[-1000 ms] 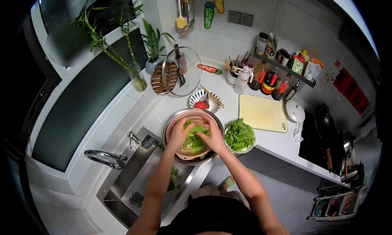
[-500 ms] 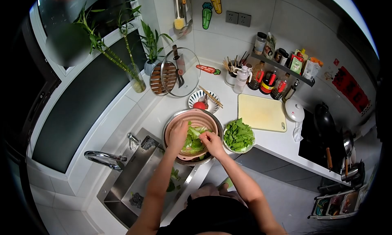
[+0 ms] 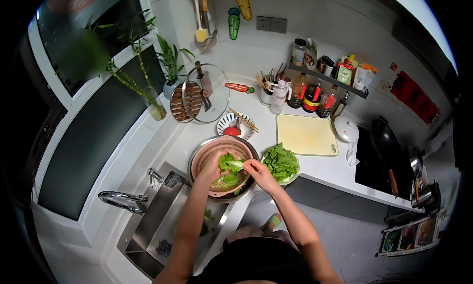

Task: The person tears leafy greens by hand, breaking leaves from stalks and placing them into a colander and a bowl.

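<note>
Over a pink colander [image 3: 201,156] my hands hold a leafy green vegetable [image 3: 230,163] with a pale stalk. My left hand [image 3: 211,168] is closed around the leafy side. The fingers of my right hand [image 3: 259,173] pinch the stalk end. Below them, more green leaves [image 3: 225,182] lie in the colander, which sits in a metal basin [image 3: 252,152]. Beside my right hand is a plate heaped with cut leafy greens [image 3: 281,163].
A steel sink [image 3: 156,220] with leaf scraps and a faucet [image 3: 123,199] is at the left. Behind the basin stand a patterned bowl [image 3: 249,131] with a tomato [image 3: 230,131] and a glass lid [image 3: 217,104]. A cutting board [image 3: 306,135] lies to the right, near a wok [image 3: 384,136].
The camera view has shifted slightly. The leafy vegetable is now lifted and turned, with its leaves bunched at my left hand and its stalk toward my right.
</note>
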Demonstrator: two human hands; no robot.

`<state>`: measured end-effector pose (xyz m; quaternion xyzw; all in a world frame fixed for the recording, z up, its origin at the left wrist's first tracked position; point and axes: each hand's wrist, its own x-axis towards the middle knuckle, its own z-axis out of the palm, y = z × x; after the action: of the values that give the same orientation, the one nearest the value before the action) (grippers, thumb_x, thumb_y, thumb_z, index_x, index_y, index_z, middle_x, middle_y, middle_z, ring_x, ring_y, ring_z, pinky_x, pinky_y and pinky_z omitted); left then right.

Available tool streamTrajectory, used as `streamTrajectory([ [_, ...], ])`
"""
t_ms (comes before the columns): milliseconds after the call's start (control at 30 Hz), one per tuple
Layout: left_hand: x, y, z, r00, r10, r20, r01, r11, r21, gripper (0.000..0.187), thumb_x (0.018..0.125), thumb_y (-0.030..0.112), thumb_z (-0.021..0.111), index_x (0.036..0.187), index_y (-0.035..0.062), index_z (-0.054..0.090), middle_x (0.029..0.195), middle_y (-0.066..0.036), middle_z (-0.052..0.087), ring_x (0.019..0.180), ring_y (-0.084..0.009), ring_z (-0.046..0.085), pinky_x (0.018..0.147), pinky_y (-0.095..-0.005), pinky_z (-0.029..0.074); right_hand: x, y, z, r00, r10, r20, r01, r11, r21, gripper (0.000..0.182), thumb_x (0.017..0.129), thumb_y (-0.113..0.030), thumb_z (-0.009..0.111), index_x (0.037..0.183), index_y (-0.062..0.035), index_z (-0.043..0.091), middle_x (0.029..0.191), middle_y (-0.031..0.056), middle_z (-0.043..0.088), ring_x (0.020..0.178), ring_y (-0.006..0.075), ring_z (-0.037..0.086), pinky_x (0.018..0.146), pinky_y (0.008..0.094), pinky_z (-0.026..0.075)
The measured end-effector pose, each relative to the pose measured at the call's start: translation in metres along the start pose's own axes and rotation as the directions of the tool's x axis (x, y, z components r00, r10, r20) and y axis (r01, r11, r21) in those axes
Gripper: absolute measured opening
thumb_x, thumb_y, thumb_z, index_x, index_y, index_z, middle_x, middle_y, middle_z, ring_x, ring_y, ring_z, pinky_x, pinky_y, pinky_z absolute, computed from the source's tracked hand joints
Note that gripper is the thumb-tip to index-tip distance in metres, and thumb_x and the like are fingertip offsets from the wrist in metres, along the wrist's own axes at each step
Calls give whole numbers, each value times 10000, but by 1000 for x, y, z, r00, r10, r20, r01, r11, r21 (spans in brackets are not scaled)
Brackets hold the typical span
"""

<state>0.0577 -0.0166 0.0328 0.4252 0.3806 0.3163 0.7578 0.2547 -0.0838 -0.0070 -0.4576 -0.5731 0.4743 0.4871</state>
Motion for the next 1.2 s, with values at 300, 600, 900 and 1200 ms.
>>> streamTrajectory([
  [300,37,-54,64,964,-43,262,-133,775,618,250,937,225,546,1007,-11,588,844,-1,581,774,-69,509,629,-246,442,-53,12,-48,939,33,-343,-87,986,-143,153,874,-143,633,891,3,591,738,2,556,675,63,484,619,212,406],
  [600,94,-98,190,715,441,543,-625,54,779,78,849,64,497,893,1,513,834,-214,569,767,-410,574,650,-476,451,-103,34,-106,595,36,-803,-65,998,-4,82,886,-75,587,846,-4,579,723,28,626,609,65,543,574,215,449],
  [900,206,-145,173,669,413,617,-521,-331,787,111,783,55,516,862,34,590,902,-116,588,914,-286,560,803,-397,467,-188,22,-168,450,161,-879,100,968,229,44,892,-45,581,902,-2,576,807,73,650,672,82,573,642,206,477],
  [1200,207,-208,160,726,374,576,-514,-260,817,438,863,217,535,1219,-38,531,1374,-215,411,1356,-344,253,1130,-468,139,-204,33,-186,337,219,-916,97,959,266,78,908,-83,561,925,-14,591,825,46,645,691,68,564,661,205,479],
])
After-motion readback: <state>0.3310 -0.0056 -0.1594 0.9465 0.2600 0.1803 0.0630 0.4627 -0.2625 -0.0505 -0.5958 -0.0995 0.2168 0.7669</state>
